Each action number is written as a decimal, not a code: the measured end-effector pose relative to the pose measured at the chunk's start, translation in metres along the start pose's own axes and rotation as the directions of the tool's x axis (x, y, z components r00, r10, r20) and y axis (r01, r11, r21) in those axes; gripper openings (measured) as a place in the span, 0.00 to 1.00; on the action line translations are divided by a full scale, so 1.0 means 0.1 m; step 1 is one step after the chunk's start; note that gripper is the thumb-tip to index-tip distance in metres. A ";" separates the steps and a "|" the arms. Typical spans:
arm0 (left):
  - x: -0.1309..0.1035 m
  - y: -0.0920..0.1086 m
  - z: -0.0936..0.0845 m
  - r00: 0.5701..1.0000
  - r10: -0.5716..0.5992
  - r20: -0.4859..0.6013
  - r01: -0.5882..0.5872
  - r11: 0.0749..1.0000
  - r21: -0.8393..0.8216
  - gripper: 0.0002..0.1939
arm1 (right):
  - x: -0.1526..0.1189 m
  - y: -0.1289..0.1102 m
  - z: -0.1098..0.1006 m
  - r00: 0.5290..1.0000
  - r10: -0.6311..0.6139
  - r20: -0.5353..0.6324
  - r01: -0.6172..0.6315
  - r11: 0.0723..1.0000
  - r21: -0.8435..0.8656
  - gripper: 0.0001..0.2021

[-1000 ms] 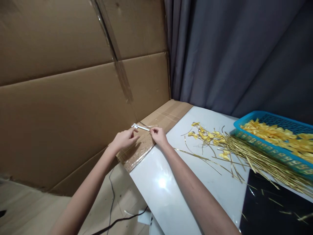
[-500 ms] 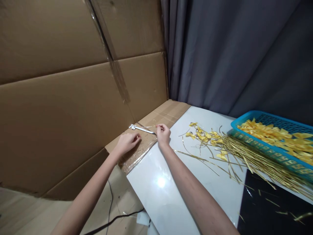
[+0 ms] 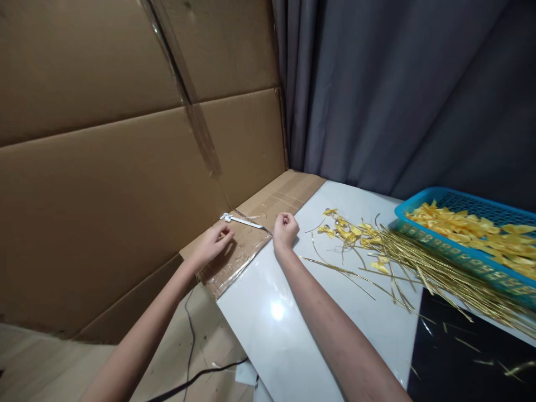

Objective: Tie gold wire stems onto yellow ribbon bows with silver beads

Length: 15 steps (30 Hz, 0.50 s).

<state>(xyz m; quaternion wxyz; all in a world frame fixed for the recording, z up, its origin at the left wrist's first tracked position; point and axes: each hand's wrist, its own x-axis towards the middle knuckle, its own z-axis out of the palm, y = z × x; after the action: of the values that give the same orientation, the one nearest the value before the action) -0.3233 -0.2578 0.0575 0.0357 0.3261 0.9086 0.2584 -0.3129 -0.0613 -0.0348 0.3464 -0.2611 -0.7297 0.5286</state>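
Near the cardboard edge [image 3: 239, 267], left hand [image 3: 214, 243] and right hand [image 3: 285, 232] are curled, contents unclear; lengthwise, a white-handled tool [image 3: 247, 223] is pointed toward right fingers [image 3: 290, 221].

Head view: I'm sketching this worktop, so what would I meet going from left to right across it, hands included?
Left hand, white stick, right hand, yellow bows, blue basket.
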 end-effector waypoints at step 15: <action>-0.93 -0.12 -0.34 0.957 -0.287 0.035 0.276 0.872 -0.403 0.16 | -0.37 -0.39 -0.02 0.628 -0.343 0.698 0.604 0.781 -0.160 0.12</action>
<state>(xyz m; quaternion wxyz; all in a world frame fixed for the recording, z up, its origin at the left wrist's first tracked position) -0.2648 -0.3376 0.0716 0.1276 0.1727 0.8736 0.4367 -0.2891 -0.1000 -0.0053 0.1506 0.0772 -0.9323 0.3197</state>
